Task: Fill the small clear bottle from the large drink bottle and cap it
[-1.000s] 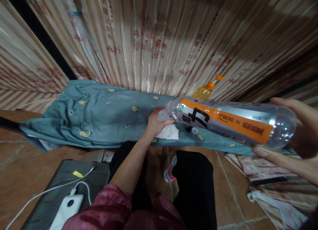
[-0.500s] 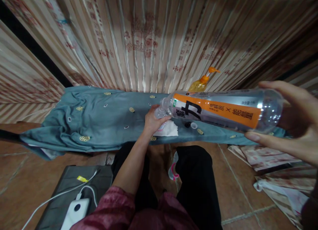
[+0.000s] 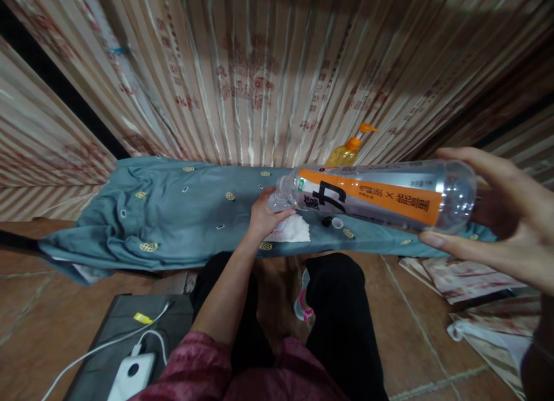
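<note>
Bottle: a clear plastic bottle point(image 3: 372, 196) with an orange label is lying almost level in the air above the table point(image 3: 173, 228), which is covered by a blue-grey cloth; its open neck is pointing toward the person's left.
Right hand: the right hand point(image 3: 497, 228) is cupping the bottle's base, thumb under and fingers over, half closed around it.
Left hand: the left hand point(image 3: 266, 216) is curling around the bottle's mouth and is pressing on a white tissue point(image 3: 292, 232) lying on the cloth.
Cap: a white cap point(image 3: 337, 223) is resting on the cloth just beside a small dark object (off the bottle already).
Progress: the bottle is standing uncapped and tipped; whether anything is leaving the neck cannot be told, so the wetting or wiping is judged as only starting.
Background: a yellow pump bottle point(image 3: 346, 153) is standing against the curtain.
</note>
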`<state>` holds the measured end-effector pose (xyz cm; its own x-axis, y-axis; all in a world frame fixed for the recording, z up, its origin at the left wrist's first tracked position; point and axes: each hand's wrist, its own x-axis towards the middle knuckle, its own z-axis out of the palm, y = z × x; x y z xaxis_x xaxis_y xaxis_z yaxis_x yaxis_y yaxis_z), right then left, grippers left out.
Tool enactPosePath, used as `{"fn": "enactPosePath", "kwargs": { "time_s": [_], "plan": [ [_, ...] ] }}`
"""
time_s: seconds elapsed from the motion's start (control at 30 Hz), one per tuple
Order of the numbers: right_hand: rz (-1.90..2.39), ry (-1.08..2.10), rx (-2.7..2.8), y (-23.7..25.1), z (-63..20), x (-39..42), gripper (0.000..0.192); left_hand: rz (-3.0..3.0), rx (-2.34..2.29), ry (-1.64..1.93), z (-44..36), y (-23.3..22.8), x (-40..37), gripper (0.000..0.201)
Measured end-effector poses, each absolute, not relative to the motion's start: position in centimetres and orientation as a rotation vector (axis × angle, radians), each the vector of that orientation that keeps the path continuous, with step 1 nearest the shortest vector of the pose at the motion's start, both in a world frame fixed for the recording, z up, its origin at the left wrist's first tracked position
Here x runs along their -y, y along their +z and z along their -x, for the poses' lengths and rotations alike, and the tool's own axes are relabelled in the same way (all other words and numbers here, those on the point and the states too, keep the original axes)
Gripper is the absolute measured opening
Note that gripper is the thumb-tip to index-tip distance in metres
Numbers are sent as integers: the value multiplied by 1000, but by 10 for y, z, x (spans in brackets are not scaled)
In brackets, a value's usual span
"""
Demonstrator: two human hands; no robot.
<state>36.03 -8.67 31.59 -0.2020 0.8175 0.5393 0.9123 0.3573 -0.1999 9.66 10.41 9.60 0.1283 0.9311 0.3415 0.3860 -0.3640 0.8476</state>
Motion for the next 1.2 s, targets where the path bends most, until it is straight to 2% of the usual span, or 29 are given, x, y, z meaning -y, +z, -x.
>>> {"fn": "enactPosePath", "kwargs": {
  "time_s": [0.77, 1.2],
  "plan": [
    [1483, -87, 2024, 316, -360, 89, 91, -1825, -1270, 1227, -97, 93, -106, 73],
    [1504, -152, 2046, 318, -361, 89, 89, -1780, -1204, 1249, -97, 91, -107, 69]
  ]
}}
